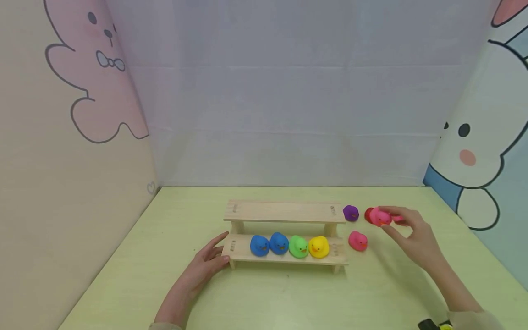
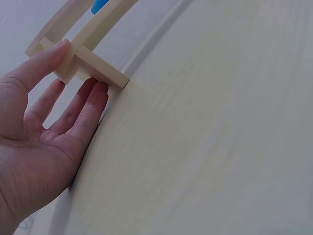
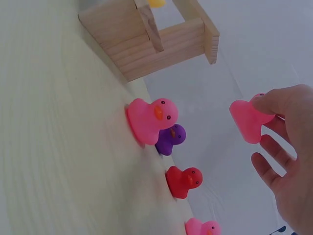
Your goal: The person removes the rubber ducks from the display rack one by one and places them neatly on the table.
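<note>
A two-step wooden rack [image 1: 284, 211] stands on the table, with two blue ducks [image 1: 270, 244], a green duck [image 1: 299, 246] and a yellow duck [image 1: 319, 247] in a row on its lower step. My left hand [image 2: 54, 112] holds the rack's left end, thumb on the plank and fingers near the leg. A pink rubber duck [image 3: 248, 117] is pinched between the thumb and fingers of my right hand [image 1: 412, 233], raised off the table right of the rack. Below it in the right wrist view sits another pink duck [image 3: 151, 121].
Beside the rack's right end lies a purple duck [image 1: 351, 213]. A red duck [image 3: 184, 181] and a further pink duck [image 3: 201, 227] sit farther right, partly hidden in the head view. A dark and yellow object [image 1: 435, 325] shows at the bottom edge. Printed cloth walls [image 1: 305, 101] enclose the table.
</note>
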`<state>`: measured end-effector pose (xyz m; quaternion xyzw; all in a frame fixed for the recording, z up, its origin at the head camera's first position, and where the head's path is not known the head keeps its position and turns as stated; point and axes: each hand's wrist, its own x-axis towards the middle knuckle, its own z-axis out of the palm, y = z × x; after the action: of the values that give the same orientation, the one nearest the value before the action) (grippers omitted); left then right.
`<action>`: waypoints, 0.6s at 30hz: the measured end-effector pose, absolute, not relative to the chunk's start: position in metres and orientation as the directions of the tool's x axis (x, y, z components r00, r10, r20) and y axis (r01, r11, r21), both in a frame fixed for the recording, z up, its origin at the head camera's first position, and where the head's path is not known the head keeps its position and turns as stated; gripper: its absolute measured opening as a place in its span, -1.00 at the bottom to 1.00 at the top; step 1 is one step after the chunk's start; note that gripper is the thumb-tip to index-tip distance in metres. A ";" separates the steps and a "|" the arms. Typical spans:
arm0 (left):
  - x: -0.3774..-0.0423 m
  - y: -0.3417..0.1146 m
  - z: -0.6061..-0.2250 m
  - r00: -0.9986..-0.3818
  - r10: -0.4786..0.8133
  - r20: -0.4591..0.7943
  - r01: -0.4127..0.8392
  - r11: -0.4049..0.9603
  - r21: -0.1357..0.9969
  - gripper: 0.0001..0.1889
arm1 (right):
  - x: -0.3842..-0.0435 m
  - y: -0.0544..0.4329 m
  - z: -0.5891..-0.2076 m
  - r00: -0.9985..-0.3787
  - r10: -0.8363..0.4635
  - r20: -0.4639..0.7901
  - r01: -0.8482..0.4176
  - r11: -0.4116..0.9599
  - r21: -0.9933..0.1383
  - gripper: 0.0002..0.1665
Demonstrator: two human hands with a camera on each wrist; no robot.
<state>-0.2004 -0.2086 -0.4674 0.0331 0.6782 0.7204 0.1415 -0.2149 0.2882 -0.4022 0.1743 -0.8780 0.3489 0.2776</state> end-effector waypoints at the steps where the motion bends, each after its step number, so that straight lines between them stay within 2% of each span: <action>1: -0.200 -0.209 -0.467 -0.957 0.250 -0.144 -0.159 -0.041 0.986 -0.29 | -0.215 0.289 -0.404 -0.783 -0.118 0.611 -0.502 0.699 -0.508 -0.40; 8: -0.200 -0.209 -0.468 -0.957 0.250 -0.148 -0.161 -0.033 0.986 -0.30 | -0.219 0.301 -0.415 -0.787 -0.182 0.589 -0.514 0.721 -0.464 -0.40; 18: -0.200 -0.210 -0.468 -0.956 0.253 -0.151 -0.166 -0.037 0.986 -0.30 | -0.225 0.318 -0.431 -0.861 -0.242 0.446 -0.468 0.720 -0.512 -0.50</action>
<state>-0.2001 -0.2096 -0.4679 0.0322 0.6785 0.7193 0.1454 -0.2248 0.3180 -0.4314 0.1950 -0.9105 0.3190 0.1768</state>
